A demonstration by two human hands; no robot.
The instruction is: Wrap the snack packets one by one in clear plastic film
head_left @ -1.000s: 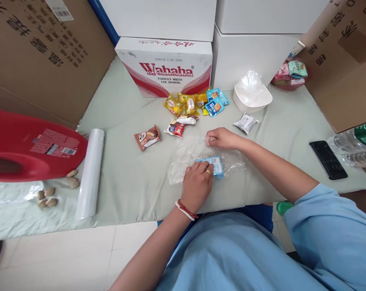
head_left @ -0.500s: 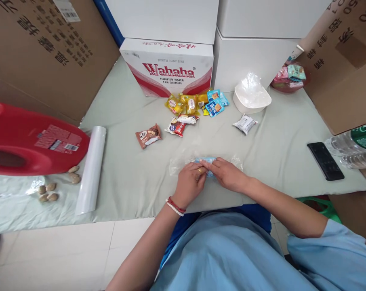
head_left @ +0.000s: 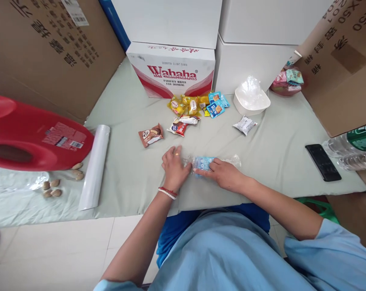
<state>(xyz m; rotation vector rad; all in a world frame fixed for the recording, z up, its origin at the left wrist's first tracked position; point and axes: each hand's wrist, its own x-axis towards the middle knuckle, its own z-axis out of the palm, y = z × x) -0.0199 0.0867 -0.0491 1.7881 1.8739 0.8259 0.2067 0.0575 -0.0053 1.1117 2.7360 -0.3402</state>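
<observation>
A small blue-and-white packet (head_left: 203, 162) lies on the cloth in front of me, wrapped in clear plastic film (head_left: 234, 160) that sticks out crumpled on both sides. My right hand (head_left: 224, 173) holds the packet at its right part, index finger stretched along the near edge and the other fingers bent over it. To the left, my left hand (head_left: 174, 166) rests with fingers apart, its thumb by the film's left end. A brown snack packet (head_left: 151, 135) and red-and-white snack packets (head_left: 181, 125) lie beyond my left hand.
Yellow snack packets (head_left: 186, 106) and blue sachets (head_left: 215, 106) lie before a Wahaha box (head_left: 177, 74). A white bowl (head_left: 252, 103) holds clear plastic. A grey sachet (head_left: 245, 125) and a phone (head_left: 323, 162) lie rightward; a film roll (head_left: 95, 167) and red jug (head_left: 34, 137) leftward.
My left hand has moved left off the packet and spread its fingers. More of the blue packet shows. The right hand stays on it, and the whole view has shifted slightly.
</observation>
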